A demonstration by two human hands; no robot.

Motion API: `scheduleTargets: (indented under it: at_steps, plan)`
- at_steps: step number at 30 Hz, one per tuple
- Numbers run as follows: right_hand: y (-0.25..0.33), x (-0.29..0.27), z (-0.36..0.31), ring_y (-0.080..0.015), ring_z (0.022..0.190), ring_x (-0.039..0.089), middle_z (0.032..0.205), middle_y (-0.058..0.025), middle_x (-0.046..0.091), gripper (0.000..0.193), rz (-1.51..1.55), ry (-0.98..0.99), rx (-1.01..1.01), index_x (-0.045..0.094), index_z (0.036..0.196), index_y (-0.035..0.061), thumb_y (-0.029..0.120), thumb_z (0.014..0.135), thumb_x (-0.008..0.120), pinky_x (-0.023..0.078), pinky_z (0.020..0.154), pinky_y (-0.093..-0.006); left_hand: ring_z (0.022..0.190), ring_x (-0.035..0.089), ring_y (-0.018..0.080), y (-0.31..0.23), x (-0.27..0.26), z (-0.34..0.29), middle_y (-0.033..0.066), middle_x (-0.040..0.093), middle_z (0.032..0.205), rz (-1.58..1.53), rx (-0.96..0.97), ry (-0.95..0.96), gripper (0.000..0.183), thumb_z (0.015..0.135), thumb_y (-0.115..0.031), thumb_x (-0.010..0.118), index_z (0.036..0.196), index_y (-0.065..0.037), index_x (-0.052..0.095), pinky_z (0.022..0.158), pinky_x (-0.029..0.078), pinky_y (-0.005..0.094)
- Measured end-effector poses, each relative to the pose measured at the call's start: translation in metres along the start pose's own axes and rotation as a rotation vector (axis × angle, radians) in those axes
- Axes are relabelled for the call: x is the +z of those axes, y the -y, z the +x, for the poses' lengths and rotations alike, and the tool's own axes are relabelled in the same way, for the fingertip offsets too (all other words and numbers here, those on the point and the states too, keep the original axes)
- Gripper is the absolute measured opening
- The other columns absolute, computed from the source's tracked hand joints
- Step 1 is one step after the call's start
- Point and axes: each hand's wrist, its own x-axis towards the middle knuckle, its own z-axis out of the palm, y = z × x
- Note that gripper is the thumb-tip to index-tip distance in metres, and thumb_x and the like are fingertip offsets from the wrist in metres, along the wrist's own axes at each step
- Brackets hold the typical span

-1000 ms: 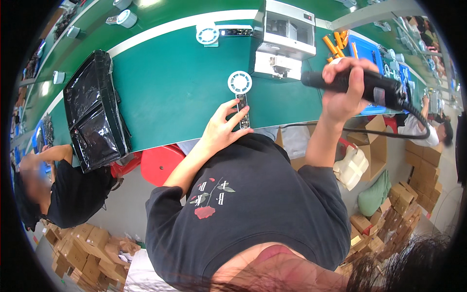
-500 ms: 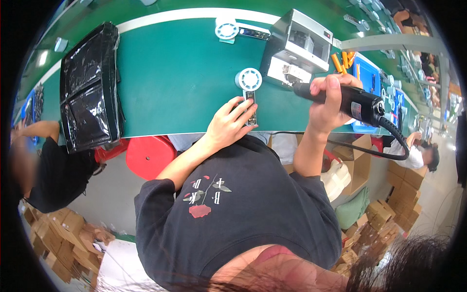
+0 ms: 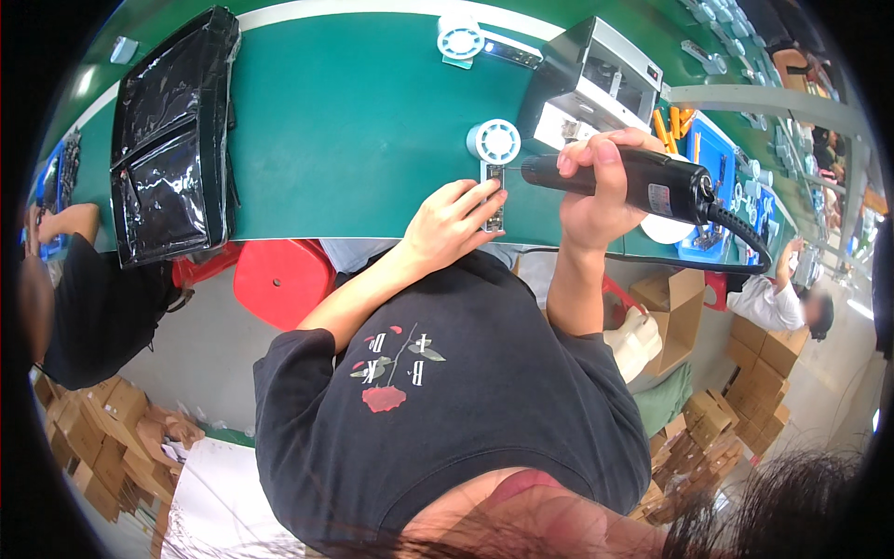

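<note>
A small light-blue and white handheld fan [image 3: 496, 142] lies on the green table in front of me, its opened handle toward my body. My left hand [image 3: 452, 219] holds that handle, fingers laid over the exposed inside. In my right hand [image 3: 596, 200] is a black corded electric screwdriver [image 3: 661, 182], held roughly level and pointing left. Its thin bit reaches the upper part of the handle, just below the fan head; whether it touches a screw is too small to tell.
Beyond the screwdriver stands a grey box-shaped machine [image 3: 559, 70]. A second fan [image 3: 461, 40] lies at the far edge. Black plastic-wrapped material [image 3: 172, 140] covers the left side. Orange-handled tools [image 3: 674, 121] and a blue tray [image 3: 705, 177] are at right. Another person [image 3: 79, 307] sits at left.
My right hand has brought the screwdriver left, from beside the machine to the fan's handle. The left hand stays on the handle. The whole view has shifted slightly.
</note>
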Motion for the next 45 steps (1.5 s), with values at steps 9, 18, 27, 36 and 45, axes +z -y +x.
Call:
scheduleTargets:
  at_steps: [9, 18, 27, 36, 45]
  plan:
    - [-0.003, 0.003, 0.002, -0.0179, 0.059, 0.062, 0.077, -0.0104, 0.064, 0.028, 0.024, -0.012, 0.021, 0.053, 0.115, 0.0026, 0.001, 0.097, 0.074, 0.054, 0.060, -0.0325, 0.107, 0.066, 0.0283, 0.000, -0.001, 0.000, 0.0075, 0.064, 0.137, -0.034, -0.019, 0.014, 0.064, 0.075, -0.022, 0.090, 0.134, -0.006, 0.070, 0.094, 0.059, 0.0404]
    - [-0.008, 0.010, 0.001, -0.0168, 0.059, 0.062, 0.078, -0.0098, 0.064, 0.031, 0.055, -0.053, 0.019, 0.052, 0.115, 0.0025, -0.003, 0.095, 0.076, 0.053, 0.057, -0.0320, 0.106, 0.066, 0.0283, 0.002, 0.000, 0.000, 0.0069, 0.065, 0.137, -0.047, -0.029, 0.027, 0.064, 0.075, -0.022, 0.090, 0.134, -0.006, 0.070, 0.093, 0.059, 0.0409]
    - [-0.026, -0.004, -0.009, -0.0165, 0.059, 0.058, 0.081, -0.0108, 0.062, 0.027, -0.087, 0.116, -0.084, 0.052, 0.113, 0.0023, 0.000, 0.096, 0.073, 0.054, 0.057, -0.0334, 0.105, 0.068, 0.0308, 0.001, 0.000, -0.001, 0.0100, 0.067, 0.136, -0.048, -0.029, 0.013, 0.064, 0.074, -0.025, 0.091, 0.132, -0.006, 0.072, 0.089, 0.060, 0.0427]
    - [-0.016, -0.016, -0.009, -0.0133, 0.072, 0.067, 0.085, -0.0059, 0.066, 0.039, -0.017, 0.387, -0.020, 0.057, 0.118, 0.0023, -0.005, 0.089, 0.081, 0.055, 0.067, -0.0271, 0.106, 0.066, 0.0307, 0.002, -0.007, -0.002, 0.0087, 0.063, 0.140, -0.123, -0.027, 0.027, 0.063, 0.076, -0.015, 0.087, 0.136, -0.007, 0.069, 0.091, 0.059, 0.0427]
    - [0.044, -0.052, 0.066, -0.0214, 0.052, 0.056, 0.071, -0.0122, 0.059, 0.014, -0.039, -0.189, -0.139, 0.059, 0.104, 0.0011, 0.004, 0.095, 0.069, 0.054, 0.053, -0.0372, 0.111, 0.067, 0.0325, 0.000, 0.002, 0.007, 0.0084, 0.065, 0.140, -0.076, -0.143, -0.058, 0.062, 0.073, -0.012, 0.090, 0.132, -0.009, 0.072, 0.095, 0.056, 0.0458]
